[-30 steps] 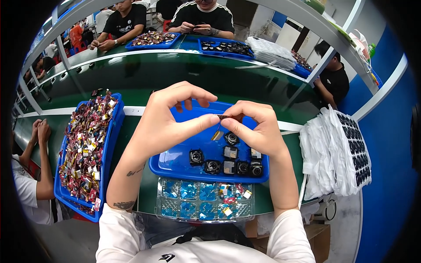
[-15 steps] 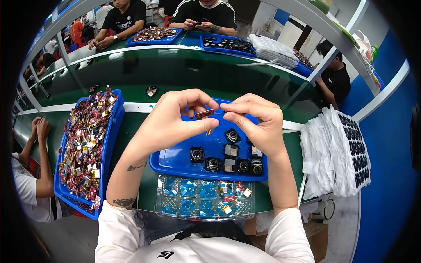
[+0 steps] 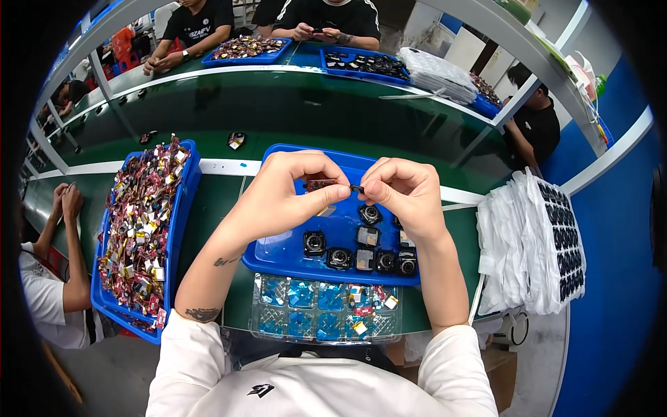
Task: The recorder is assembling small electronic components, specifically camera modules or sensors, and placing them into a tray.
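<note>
My left hand [image 3: 281, 191] pinches a small reddish circuit board [image 3: 319, 185] between thumb and fingers, above the blue tray [image 3: 274, 247]. A pale, flat piece hangs under the board. Close against it, my right hand [image 3: 406, 194] is closed, and a small black part [image 3: 356, 188] shows between the two sets of fingertips. Beneath the hands, several square black housings with round centres [image 3: 314, 242] lie in the tray, some turned to a grey face [image 3: 367, 236]. My right hand partly covers those at the tray's right side.
A clear compartment tray [image 3: 287, 323] with blue film pieces and a few boards lies nearest me. At left, a blue crate [image 3: 182, 201] is heaped with wired boards. White plastic-wrapped trays of black parts [image 3: 517, 243] stand at right. Co-workers sit across the green conveyor [image 3: 208, 128].
A thin purple wire stretched between my fingertips earlier; now a small black part shows there. My right hand has turned a little and its fingers have curled in.
</note>
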`<state>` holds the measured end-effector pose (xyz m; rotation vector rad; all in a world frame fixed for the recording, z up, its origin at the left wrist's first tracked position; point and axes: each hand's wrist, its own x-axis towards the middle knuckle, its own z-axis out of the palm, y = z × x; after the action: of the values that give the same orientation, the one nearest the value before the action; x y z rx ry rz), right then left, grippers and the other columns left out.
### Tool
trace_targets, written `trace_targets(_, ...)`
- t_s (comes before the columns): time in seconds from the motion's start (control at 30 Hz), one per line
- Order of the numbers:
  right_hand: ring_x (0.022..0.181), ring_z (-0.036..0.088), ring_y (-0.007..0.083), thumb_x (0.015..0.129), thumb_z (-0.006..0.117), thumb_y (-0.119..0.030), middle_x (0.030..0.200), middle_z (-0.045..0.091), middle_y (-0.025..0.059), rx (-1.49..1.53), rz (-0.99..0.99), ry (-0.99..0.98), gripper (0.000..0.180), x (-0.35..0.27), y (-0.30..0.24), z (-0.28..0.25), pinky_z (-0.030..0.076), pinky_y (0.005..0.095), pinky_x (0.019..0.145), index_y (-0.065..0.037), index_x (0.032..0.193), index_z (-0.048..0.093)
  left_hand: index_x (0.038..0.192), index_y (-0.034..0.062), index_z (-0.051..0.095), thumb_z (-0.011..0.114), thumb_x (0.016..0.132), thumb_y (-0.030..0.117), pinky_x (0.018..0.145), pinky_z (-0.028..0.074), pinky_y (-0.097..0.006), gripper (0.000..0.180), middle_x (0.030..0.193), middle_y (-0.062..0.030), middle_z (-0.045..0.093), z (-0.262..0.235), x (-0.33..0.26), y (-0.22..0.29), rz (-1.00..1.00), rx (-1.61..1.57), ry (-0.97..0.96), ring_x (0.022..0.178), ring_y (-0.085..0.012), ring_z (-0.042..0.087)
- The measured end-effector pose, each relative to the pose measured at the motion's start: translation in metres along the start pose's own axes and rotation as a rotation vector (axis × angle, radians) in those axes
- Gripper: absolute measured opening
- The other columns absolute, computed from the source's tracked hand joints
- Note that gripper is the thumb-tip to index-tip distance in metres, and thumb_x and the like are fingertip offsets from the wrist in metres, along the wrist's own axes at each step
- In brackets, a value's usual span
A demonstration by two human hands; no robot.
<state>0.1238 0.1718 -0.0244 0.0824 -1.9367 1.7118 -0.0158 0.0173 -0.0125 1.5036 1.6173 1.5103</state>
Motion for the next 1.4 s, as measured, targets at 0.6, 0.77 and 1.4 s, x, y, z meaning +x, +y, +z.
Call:
trace_targets(0.6, 0.096, 0.056, 0.0233, 0.068, 0.076, -0.025, 0.107, 0.058, 0.0043, -1.194, 0.108, -0.579, 0.051, -0.012, 0.039, 0.04, 0.05, 0.0375, 0.079, -0.011, 0.115, 0.062, 0.083, -0.0023, 0.067, 0.068, 0.083, 0.014, 0.054, 0.041, -0.02, 0.016, 0.066, -0.0015, 0.06, -0.019, 0.003, -0.006, 0.0, 0.019, 0.082, 0.06, -0.0041, 0.052)
trace_targets(0.77, 0.086, 0.061, 0.025, 0.067, 0.075, -0.02, 0.098, 0.062, 0.0095, -1.121, 0.09, -0.61, 0.044, -0.015, 0.05, 0.052, 0.051, 0.0349, 0.077, -0.002, 0.106, 0.065, 0.081, -0.0013, 0.066, 0.068, 0.084, 0.011, 0.06, 0.042, -0.019, 0.013, 0.075, -0.0001, 0.059, -0.014, 0.002, -0.005, -0.023, -0.049, 0.048, 0.068, -0.0035, 0.053)
trace_targets(1.4, 0.087, 0.065, 0.0124, 0.081, 0.062, 0.003, 0.099, 0.066, 0.012, -0.061, 0.15, 0.043, 0.033, 0.002, 0.007, 0.028, 0.053, 0.0237, 0.077, 0.005, 0.114, 0.058, 0.077, -0.0047, 0.066, 0.066, 0.078, 0.007, 0.056, 0.042, -0.02, 0.011, 0.099, -0.0103, 0.066, 0.002, -0.001, -0.001, -0.009, 0.237, 0.205, 0.063, -0.005, 0.053)
